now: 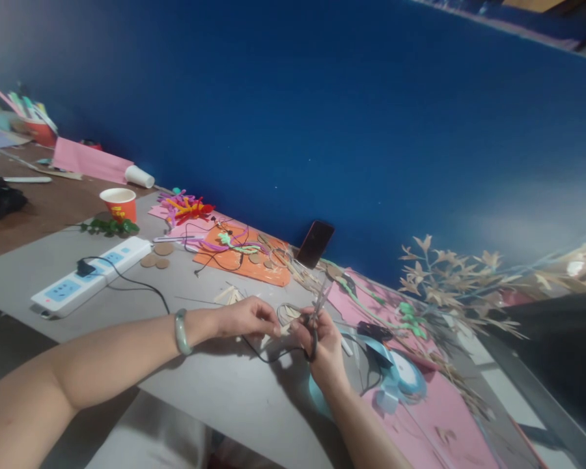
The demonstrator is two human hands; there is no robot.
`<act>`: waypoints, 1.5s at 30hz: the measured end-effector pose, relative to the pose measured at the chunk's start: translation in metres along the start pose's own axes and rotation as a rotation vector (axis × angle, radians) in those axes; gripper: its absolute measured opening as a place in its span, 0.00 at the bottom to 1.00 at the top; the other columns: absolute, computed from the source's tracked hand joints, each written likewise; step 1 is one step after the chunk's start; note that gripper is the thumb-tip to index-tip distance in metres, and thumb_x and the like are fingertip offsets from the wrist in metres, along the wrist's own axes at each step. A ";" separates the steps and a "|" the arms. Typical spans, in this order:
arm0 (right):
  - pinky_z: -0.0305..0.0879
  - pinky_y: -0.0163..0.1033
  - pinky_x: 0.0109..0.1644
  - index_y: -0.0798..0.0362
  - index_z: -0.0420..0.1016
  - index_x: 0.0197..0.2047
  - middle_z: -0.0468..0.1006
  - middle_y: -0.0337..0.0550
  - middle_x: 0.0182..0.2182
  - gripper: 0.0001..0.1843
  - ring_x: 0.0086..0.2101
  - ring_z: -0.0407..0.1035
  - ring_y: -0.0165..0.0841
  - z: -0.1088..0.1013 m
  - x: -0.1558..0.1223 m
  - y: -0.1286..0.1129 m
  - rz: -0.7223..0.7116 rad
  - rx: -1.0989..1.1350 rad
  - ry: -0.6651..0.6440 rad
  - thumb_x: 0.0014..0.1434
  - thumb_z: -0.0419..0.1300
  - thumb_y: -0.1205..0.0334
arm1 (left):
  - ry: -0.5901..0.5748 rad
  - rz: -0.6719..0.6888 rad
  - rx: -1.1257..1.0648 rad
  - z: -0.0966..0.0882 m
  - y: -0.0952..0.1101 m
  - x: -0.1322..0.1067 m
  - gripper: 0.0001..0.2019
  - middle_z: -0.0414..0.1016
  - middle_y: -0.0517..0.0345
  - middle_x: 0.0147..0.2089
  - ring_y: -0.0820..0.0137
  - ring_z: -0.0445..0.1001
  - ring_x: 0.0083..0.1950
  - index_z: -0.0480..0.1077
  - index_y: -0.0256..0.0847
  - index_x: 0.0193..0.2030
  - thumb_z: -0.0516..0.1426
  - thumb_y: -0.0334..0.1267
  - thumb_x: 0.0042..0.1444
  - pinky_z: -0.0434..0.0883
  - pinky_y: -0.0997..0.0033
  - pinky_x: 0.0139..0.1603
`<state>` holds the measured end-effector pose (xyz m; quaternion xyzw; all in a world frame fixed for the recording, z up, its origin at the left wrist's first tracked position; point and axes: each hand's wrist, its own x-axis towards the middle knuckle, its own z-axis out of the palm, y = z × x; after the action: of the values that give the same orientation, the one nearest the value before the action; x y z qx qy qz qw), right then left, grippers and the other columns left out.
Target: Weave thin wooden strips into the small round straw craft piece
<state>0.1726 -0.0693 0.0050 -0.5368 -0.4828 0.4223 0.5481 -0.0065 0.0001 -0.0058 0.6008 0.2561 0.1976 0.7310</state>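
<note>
My right hand [325, 339] is closed around a pair of scissors [318, 305], with the blades pointing up and a dark handle loop round the fingers. Its thumb and fingertip meet near a small pale scrap. Just left of it, my left hand [249, 318] has its fingers curled in a pinch. What lies between those fingertips is too small to make out. A green bangle [181, 332] circles the left wrist. Pale strips [232, 296] lie on the table behind the left hand, and a black cable [268, 358] runs beneath both hands.
A white power strip [92, 277] and a red paper cup [119, 204] stand to the left. Behind are pipe cleaners [185, 207], an orange sheet [273, 273] and a phone [315, 244] propped against the blue wall. Blue ribbon [403, 378] and pink paper [439, 417] lie right.
</note>
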 end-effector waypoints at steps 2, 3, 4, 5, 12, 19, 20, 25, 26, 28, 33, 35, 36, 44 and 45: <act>0.56 0.31 0.24 0.52 0.66 0.39 0.71 0.34 0.24 0.18 0.21 0.61 0.25 0.000 0.000 0.000 -0.003 0.002 0.027 0.46 0.67 0.59 | 0.014 -0.012 -0.062 0.000 -0.001 0.001 0.15 0.68 0.61 0.22 0.79 0.63 0.21 0.73 0.33 0.31 0.64 0.45 0.43 0.62 0.78 0.23; 0.56 0.31 0.24 0.52 0.65 0.39 0.71 0.34 0.24 0.18 0.21 0.61 0.25 0.000 0.000 -0.001 -0.003 0.000 0.038 0.47 0.67 0.59 | 0.017 -0.013 -0.079 0.001 -0.001 0.001 0.16 0.69 0.60 0.22 0.79 0.64 0.21 0.72 0.33 0.30 0.65 0.45 0.43 0.63 0.77 0.24; 0.56 0.31 0.24 0.52 0.65 0.39 0.71 0.34 0.25 0.18 0.21 0.61 0.25 0.001 0.000 -0.001 -0.003 -0.003 0.047 0.47 0.67 0.58 | 0.018 -0.012 -0.087 0.001 -0.001 0.001 0.16 0.69 0.60 0.22 0.78 0.65 0.21 0.72 0.33 0.30 0.65 0.46 0.42 0.63 0.77 0.24; 0.56 0.31 0.24 0.52 0.65 0.39 0.72 0.34 0.25 0.18 0.21 0.61 0.25 0.001 0.000 -0.001 -0.003 -0.005 0.055 0.47 0.67 0.58 | 0.018 -0.010 -0.090 0.001 0.000 0.001 0.16 0.70 0.60 0.22 0.78 0.66 0.21 0.72 0.33 0.30 0.65 0.46 0.42 0.63 0.78 0.24; 0.60 0.33 0.27 0.51 0.66 0.40 0.74 0.36 0.24 0.19 0.23 0.66 0.29 -0.005 0.004 0.001 -0.030 -0.005 0.102 0.47 0.66 0.57 | 0.054 0.001 -0.082 0.000 -0.001 0.002 0.17 0.72 0.59 0.23 0.76 0.70 0.23 0.71 0.34 0.29 0.65 0.47 0.42 0.65 0.77 0.24; 0.60 0.34 0.28 0.51 0.66 0.39 0.74 0.36 0.22 0.18 0.23 0.66 0.29 -0.003 0.005 -0.002 0.010 -0.023 0.084 0.48 0.66 0.55 | 0.101 0.045 -0.122 -0.001 -0.006 0.005 0.16 0.73 0.56 0.25 0.73 0.73 0.24 0.69 0.34 0.31 0.65 0.45 0.43 0.66 0.78 0.23; 0.60 0.34 0.28 0.52 0.66 0.39 0.74 0.36 0.22 0.18 0.23 0.66 0.30 -0.002 0.004 -0.003 0.017 -0.039 0.073 0.48 0.66 0.54 | 0.112 0.047 -0.130 -0.001 -0.006 0.005 0.16 0.73 0.56 0.25 0.73 0.74 0.24 0.68 0.34 0.31 0.65 0.44 0.43 0.66 0.78 0.23; 0.61 0.35 0.28 0.53 0.66 0.40 0.73 0.37 0.23 0.19 0.23 0.65 0.30 0.000 0.001 -0.008 0.049 -0.106 -0.013 0.50 0.64 0.51 | 0.184 0.076 -0.136 -0.002 -0.003 0.005 0.15 0.73 0.56 0.23 0.73 0.73 0.23 0.66 0.35 0.32 0.64 0.43 0.44 0.67 0.78 0.23; 0.61 0.35 0.28 0.53 0.66 0.40 0.74 0.37 0.23 0.19 0.23 0.65 0.30 0.000 0.001 -0.008 0.048 -0.108 -0.030 0.51 0.64 0.51 | 0.198 0.088 -0.134 -0.002 -0.002 0.005 0.15 0.73 0.56 0.22 0.74 0.72 0.23 0.66 0.35 0.32 0.64 0.43 0.45 0.67 0.78 0.23; 0.61 0.35 0.28 0.52 0.65 0.40 0.75 0.38 0.24 0.18 0.24 0.66 0.30 0.000 0.001 -0.007 0.050 -0.107 -0.060 0.52 0.63 0.51 | 0.230 0.112 -0.135 -0.002 -0.001 0.005 0.14 0.73 0.56 0.22 0.74 0.73 0.24 0.66 0.35 0.31 0.64 0.42 0.45 0.68 0.78 0.24; 0.62 0.34 0.25 0.52 0.66 0.39 0.75 0.39 0.24 0.19 0.23 0.67 0.30 0.000 0.001 -0.002 0.065 -0.090 -0.096 0.51 0.64 0.50 | 0.319 0.138 -0.132 -0.003 0.000 0.006 0.14 0.72 0.58 0.23 0.72 0.74 0.26 0.66 0.36 0.29 0.63 0.43 0.45 0.68 0.77 0.26; 0.62 0.34 0.24 0.52 0.66 0.39 0.74 0.38 0.23 0.20 0.23 0.68 0.31 0.001 0.001 0.000 0.069 -0.078 -0.105 0.50 0.65 0.50 | 0.348 0.149 -0.127 -0.003 0.000 0.006 0.13 0.72 0.57 0.23 0.73 0.73 0.26 0.65 0.35 0.29 0.62 0.43 0.46 0.68 0.77 0.26; 0.63 0.34 0.24 0.52 0.66 0.39 0.73 0.38 0.23 0.20 0.23 0.68 0.31 0.002 0.001 0.000 0.073 -0.074 -0.106 0.49 0.65 0.50 | 0.360 0.152 -0.126 -0.003 0.001 0.006 0.13 0.72 0.56 0.24 0.74 0.73 0.26 0.65 0.35 0.28 0.62 0.42 0.47 0.67 0.77 0.26; 0.63 0.34 0.24 0.52 0.66 0.36 0.74 0.36 0.22 0.24 0.22 0.68 0.31 0.005 0.003 0.006 0.101 -0.075 -0.081 0.39 0.72 0.54 | 0.421 0.120 -0.130 -0.003 0.000 0.007 0.10 0.73 0.55 0.23 0.75 0.71 0.24 0.65 0.35 0.27 0.60 0.40 0.48 0.66 0.78 0.25; 0.64 0.34 0.25 0.52 0.66 0.36 0.75 0.37 0.22 0.24 0.22 0.69 0.31 0.004 0.003 0.006 0.094 -0.072 -0.076 0.39 0.72 0.54 | 0.417 0.119 -0.121 -0.003 -0.001 0.008 0.10 0.73 0.55 0.23 0.75 0.71 0.24 0.65 0.35 0.27 0.60 0.40 0.48 0.66 0.78 0.25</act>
<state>0.1690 -0.0653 -0.0009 -0.5619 -0.4923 0.4501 0.4892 -0.0022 0.0067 -0.0079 0.5159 0.3532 0.3753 0.6842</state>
